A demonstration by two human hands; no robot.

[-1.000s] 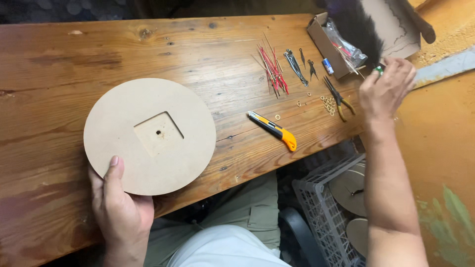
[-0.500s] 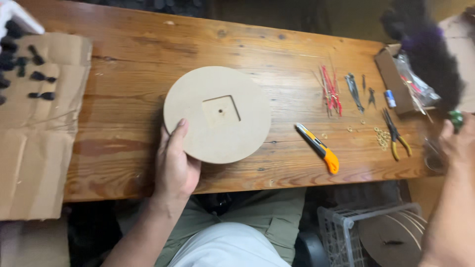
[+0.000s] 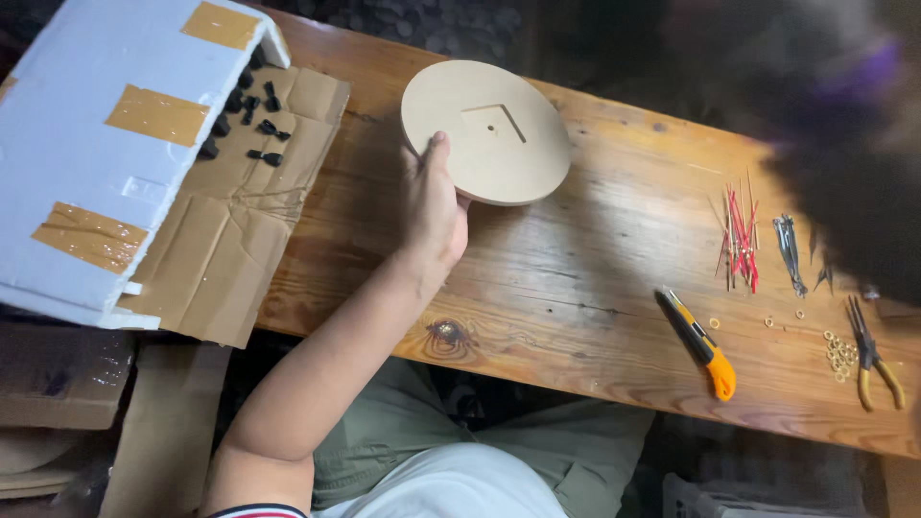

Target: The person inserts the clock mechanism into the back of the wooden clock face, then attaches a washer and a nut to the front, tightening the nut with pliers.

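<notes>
My left hand (image 3: 434,206) grips the near edge of a round tan wooden disc (image 3: 499,120) with a square recess and a small centre hole, lifted slightly above the wooden table (image 3: 576,278). The thumb lies on top of the disc. My right hand is out of view. A dark, blurred furry shape (image 3: 825,125) fills the upper right and hides that part of the table.
An orange-and-black utility knife (image 3: 698,341), red and metal pins (image 3: 739,240), yellow-handled pliers (image 3: 875,363) and small brass rings (image 3: 839,353) lie at the right. At the left sit flat cardboard (image 3: 240,240) with small black parts (image 3: 251,120) and a taped white foam slab (image 3: 96,144).
The view has swung left. My left hand has lifted the disc and carried it toward the table's far side. My right hand has left the view.
</notes>
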